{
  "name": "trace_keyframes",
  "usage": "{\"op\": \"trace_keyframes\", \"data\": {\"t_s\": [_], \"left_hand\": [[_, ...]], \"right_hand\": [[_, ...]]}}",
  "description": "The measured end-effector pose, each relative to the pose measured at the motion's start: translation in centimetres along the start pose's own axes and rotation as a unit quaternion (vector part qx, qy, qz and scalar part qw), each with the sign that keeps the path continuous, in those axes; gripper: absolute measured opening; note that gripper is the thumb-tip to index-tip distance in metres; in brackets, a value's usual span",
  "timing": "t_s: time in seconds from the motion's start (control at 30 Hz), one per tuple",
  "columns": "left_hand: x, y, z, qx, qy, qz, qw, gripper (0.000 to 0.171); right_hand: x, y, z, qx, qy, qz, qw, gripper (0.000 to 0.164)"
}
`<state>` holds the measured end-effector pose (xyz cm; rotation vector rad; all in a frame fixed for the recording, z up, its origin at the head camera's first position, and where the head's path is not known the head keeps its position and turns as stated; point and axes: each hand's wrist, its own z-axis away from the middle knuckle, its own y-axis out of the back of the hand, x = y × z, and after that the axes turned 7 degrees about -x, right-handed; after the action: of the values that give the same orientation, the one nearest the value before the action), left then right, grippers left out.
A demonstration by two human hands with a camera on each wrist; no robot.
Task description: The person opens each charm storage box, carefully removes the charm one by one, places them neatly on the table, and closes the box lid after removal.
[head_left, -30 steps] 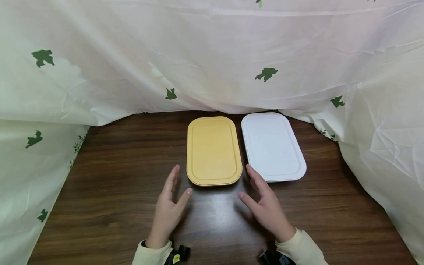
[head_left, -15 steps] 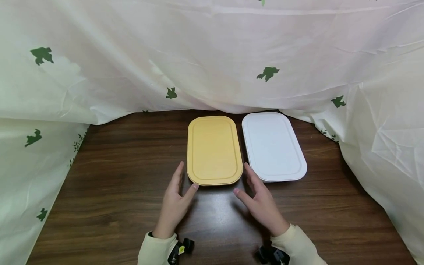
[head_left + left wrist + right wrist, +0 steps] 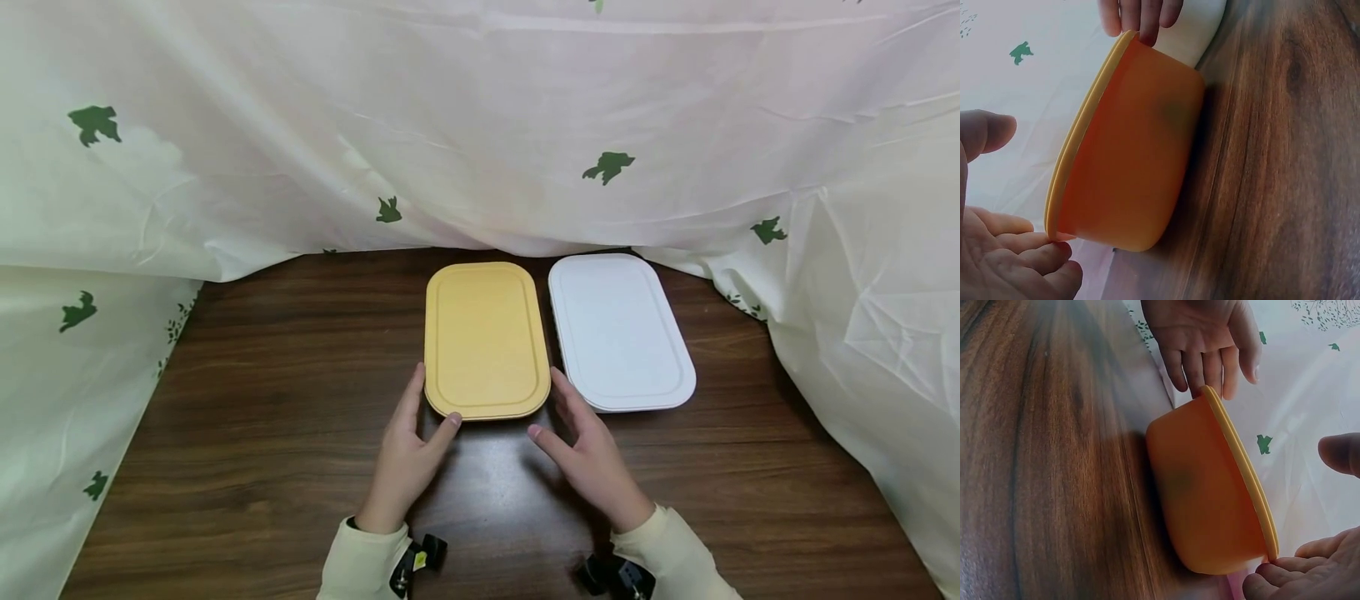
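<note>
In the head view a yellow lidded food container [image 3: 487, 340] stands on the dark wooden table. My left hand [image 3: 411, 463] is at its near left corner, fingertips at the lid's rim and thumb by the front edge. On the other side my right hand [image 3: 594, 465] has its fingertips at the rim, its thumb apart from the front. Both hands have their fingers extended. The wrist views show the container's translucent orange side [image 3: 1129, 156], with a dim greenish patch [image 3: 1177, 481] showing through; what makes it cannot be told.
Right of the yellow container, a narrow gap away, is a white lidded container [image 3: 622, 333]. A pale curtain [image 3: 480, 125] with green bird shapes hangs behind and along both sides. Bare wood [image 3: 285, 375] lies to the left.
My left hand has moved right and forward until its fingertips meet the yellow container. My right hand has shifted slightly left toward the rim. Both containers stay put.
</note>
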<state>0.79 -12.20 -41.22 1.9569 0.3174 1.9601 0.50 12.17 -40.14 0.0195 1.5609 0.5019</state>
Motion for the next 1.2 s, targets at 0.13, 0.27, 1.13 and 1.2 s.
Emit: {"op": "trace_keyframes", "data": {"t_s": [0.13, 0.27, 1.13, 1.2], "left_hand": [[0.1, 0.0, 0.0, 0.002, -0.001, -0.010, 0.9999, 0.085], [0.3, 0.0, 0.0, 0.004, -0.006, -0.020, 0.9998, 0.085], [0.8, -0.7, -0.4, 0.075, -0.129, -0.196, 0.9692, 0.071], [0.8, -0.8, -0.4, 0.095, -0.141, -0.210, 0.9628, 0.068]], "right_hand": [[-0.1, 0.0, 0.0, 0.000, 0.008, -0.004, 1.000, 0.077], [-0.2, 0.1, 0.0, 0.000, 0.012, -0.008, 1.000, 0.077], [-1.1, 0.5, 0.2, -0.002, 0.033, -0.034, 0.999, 0.075], [-1.2, 0.5, 0.2, -0.005, 0.035, -0.038, 0.999, 0.075]]}}
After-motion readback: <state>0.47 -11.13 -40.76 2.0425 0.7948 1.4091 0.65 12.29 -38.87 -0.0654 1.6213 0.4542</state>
